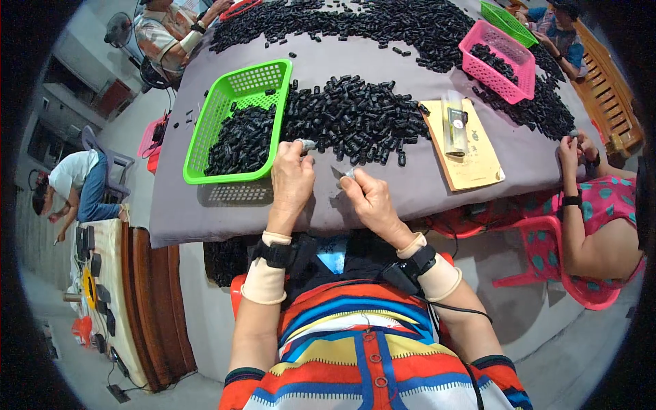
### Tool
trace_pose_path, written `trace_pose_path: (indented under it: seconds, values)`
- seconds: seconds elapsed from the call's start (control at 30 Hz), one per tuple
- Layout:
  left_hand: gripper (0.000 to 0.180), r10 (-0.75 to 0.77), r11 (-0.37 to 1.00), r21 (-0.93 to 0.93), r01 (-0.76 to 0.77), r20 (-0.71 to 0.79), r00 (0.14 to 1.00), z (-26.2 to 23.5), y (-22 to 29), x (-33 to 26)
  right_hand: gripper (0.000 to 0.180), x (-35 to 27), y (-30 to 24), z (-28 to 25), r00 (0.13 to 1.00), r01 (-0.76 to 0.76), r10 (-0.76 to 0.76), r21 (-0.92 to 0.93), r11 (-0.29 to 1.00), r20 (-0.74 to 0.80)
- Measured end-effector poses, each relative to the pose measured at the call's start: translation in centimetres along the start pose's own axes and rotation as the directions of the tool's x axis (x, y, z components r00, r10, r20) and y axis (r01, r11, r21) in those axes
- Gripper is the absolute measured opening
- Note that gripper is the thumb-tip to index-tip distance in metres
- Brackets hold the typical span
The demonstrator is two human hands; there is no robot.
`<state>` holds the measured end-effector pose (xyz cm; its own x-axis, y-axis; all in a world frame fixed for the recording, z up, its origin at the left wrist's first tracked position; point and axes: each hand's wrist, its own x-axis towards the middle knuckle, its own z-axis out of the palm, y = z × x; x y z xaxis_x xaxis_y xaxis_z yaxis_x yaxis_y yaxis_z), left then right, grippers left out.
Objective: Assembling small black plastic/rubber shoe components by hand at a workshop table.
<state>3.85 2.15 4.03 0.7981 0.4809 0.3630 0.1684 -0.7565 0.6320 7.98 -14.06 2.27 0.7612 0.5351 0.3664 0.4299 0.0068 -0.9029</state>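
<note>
At the black-piece pile [359, 119], the green basket [229, 180] stands left, the yellow booklet [482, 165] bearing a clear case [454, 140] lies right, and the left hand [292, 179] and right hand [373, 203] sit apart nearside, curled, grip indeterminable.

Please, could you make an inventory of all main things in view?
small cylindrical pieces: uncountable, black, on table and in baskets
cloth-covered table: one, grey, centre
perforated plastic baskets: two, green, table's left and upper right
perforated plastic basket: one, pink, table's upper right
rectangular paper booklet: one, yellow, table's right
elongated plastic case: one, transparent, on booklet
slatted wooden bench: one, brown, right edge
plastic chair: one, red, lower right
other people: at least four, varied clothes, around
striped shirt: one, multicoloured, bottom
left hand: one, beige-sleeved wrist, beside green basket
right hand: one, beige-sleeved wrist, below pieces
</note>
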Motion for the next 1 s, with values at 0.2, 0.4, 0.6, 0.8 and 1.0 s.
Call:
trace_pose_path:
  seconds: [0.2, 0.4, 0.6, 0.8, 1.0]
  values:
    - [0.022, 0.023, 0.951, 0.31, -0.013, -0.031, 0.999, 1.5, -0.7, 0.6, 0.026, 0.0, 0.1, -0.3, 0.999, -0.034, 0.035, -0.038, 0.999, 0.038]
    - [0.022, 0.093, 0.976, 0.198, -0.094, 0.016, 0.996, 1.4, -2.5, 0.9, 0.025, 0.0, 0.0, -0.4, 0.999, -0.03, 0.029, 0.006, 1.0, 0.029]
    - [0.016, -0.191, 0.797, -0.531, 0.288, 0.231, 0.954, 1.2, -1.9, -0.9, 0.029, 0.2, 0.8, -0.6, 0.997, -0.079, 0.079, 0.044, 0.996, 0.012]
    - [0.02, -0.243, 0.048, -0.82, 0.57, 0.544, 0.803, 1.8, -0.7, -3.6, 0.031, 0.3, 0.9, -0.5, 0.989, -0.148, 0.149, 0.123, 0.981, 0.002]
    - [0.023, -0.166, -0.057, -0.825, 0.562, 0.563, 0.81, 1.9, -1.5, -4.0, 0.031, 0.3, 1.6, -0.3, 0.986, -0.166, 0.167, 0.178, 0.97, 0.006]
